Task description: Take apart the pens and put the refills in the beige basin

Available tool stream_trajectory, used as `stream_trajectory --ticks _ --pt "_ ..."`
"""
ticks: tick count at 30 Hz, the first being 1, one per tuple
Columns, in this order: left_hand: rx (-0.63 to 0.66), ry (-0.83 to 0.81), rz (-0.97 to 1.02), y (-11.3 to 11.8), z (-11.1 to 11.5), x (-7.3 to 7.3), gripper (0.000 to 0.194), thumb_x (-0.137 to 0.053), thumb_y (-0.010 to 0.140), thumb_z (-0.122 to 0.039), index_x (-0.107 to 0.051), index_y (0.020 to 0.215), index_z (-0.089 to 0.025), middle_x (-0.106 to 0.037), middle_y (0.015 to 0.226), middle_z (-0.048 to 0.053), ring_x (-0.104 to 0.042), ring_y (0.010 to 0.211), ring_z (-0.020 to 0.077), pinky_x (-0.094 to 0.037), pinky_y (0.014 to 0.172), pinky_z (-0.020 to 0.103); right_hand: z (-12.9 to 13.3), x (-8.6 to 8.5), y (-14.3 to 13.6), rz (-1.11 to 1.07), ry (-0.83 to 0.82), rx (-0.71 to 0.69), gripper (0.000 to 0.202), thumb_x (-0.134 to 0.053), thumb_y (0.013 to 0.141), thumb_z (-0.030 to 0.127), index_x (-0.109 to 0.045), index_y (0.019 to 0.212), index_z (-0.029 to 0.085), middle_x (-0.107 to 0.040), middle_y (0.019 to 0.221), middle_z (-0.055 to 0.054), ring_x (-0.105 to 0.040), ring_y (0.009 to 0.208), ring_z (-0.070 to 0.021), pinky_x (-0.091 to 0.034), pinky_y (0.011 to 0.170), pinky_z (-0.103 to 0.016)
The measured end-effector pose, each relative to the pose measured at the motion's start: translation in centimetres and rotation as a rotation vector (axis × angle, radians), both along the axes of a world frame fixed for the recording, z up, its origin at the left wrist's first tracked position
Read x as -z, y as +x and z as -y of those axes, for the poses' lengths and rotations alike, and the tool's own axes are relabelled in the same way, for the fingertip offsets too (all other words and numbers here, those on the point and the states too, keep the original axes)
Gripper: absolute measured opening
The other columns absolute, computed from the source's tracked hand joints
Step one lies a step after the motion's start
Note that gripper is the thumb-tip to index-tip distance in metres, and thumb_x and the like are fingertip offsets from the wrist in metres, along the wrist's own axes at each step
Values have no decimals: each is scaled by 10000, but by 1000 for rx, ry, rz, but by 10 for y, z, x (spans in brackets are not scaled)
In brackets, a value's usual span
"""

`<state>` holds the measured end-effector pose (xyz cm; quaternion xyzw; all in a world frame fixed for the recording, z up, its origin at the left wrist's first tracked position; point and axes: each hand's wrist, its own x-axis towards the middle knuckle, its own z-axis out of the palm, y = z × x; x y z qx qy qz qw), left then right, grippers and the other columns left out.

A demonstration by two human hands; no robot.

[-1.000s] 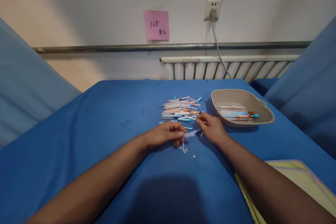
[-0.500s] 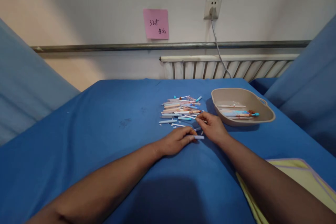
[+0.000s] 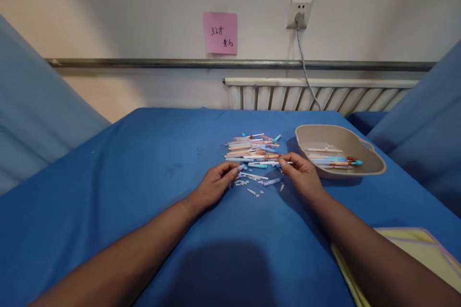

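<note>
My left hand (image 3: pixel 216 178) is closed, thumb and fingers pinching a pale blue pen barrel (image 3: pixel 242 167) at the front left of the pen pile. Between the thumb and fingers of my right hand (image 3: pixel 301 173) is a thin white pen refill (image 3: pixel 267 163) pointing left. Pens and pen parts (image 3: pixel 248 146) lie heaped just beyond both hands. Between the hands are a loose white stick (image 3: pixel 254 175), small white bits (image 3: pixel 242 183) and a lavender pen tube (image 3: pixel 272 182). A turquoise pen part (image 3: pixel 258 166) rests at the pile's near edge.
To the right of the pile stands a beige basket (image 3: pixel 378 168) with several pens inside. A yellow cloth (image 3: pixel 414 244) lies at the lower right, partly under my right forearm. Blue cloth (image 3: pixel 180 148) covers the table; a radiator (image 3: pixel 288 96) is behind.
My left hand has moved left, away from my right hand, to the pale blue barrel. A lavender tube and white bits now show where it was. My right hand keeps the white refill.
</note>
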<state>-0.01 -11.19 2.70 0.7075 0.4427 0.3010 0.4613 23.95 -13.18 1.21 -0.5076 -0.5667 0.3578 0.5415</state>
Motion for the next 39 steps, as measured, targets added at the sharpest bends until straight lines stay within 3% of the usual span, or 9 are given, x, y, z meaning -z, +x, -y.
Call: stream_trajectory --ticks 9,18,21,30,36,39 --pt "41 104 -106 0 1 -1 314 -518 845 -401 -654 971 -147 -648 844 28 -561 789 151 -448 751 260 4 5 0 198 125 -47 203 -508 829 344 -593 753 175 -536 715 -3 -484 641 -129 -377 587 -226" --pt "57 184 -124 1 7 0 270 -552 836 -367 -671 975 -169 -690 936 32 -612 874 177 -459 841 292 8 0 -1 360 217 -46 186 -481 852 299 -591 753 186 -566 733 -12 -528 692 -145 -395 627 -237" --pt "56 202 -139 4 11 0 260 -563 830 -357 -672 979 -175 -694 948 31 -618 883 180 -457 848 292 12 1 -7 417 160 -109 180 -467 864 303 -588 779 200 -585 707 -5 -541 664 -145 -399 619 -242" --pt "53 213 -99 14 27 1 262 -635 772 -323 -633 985 -172 -688 927 32 -630 850 176 -481 801 284 33 3 -30 382 44 -440 245 -356 933 274 -422 1166 231 -613 793 -18 -593 702 -159 -465 656 -292" --pt "185 252 -105 14 34 -4 240 -539 854 -351 -652 992 -190 -691 958 31 -623 879 171 -457 810 263 45 -9 -36 405 46 -464 338 -397 927 330 -377 1244 215 -609 967 -68 -591 825 -185 -457 726 -321" --pt "232 248 -105 13 31 -4 241 -482 888 -326 -646 1005 -193 -682 955 23 -609 880 161 -443 819 255 40 -8 -32 367 27 -420 320 -384 929 372 -432 1200 210 -617 828 -32 -597 763 -175 -453 701 -304"
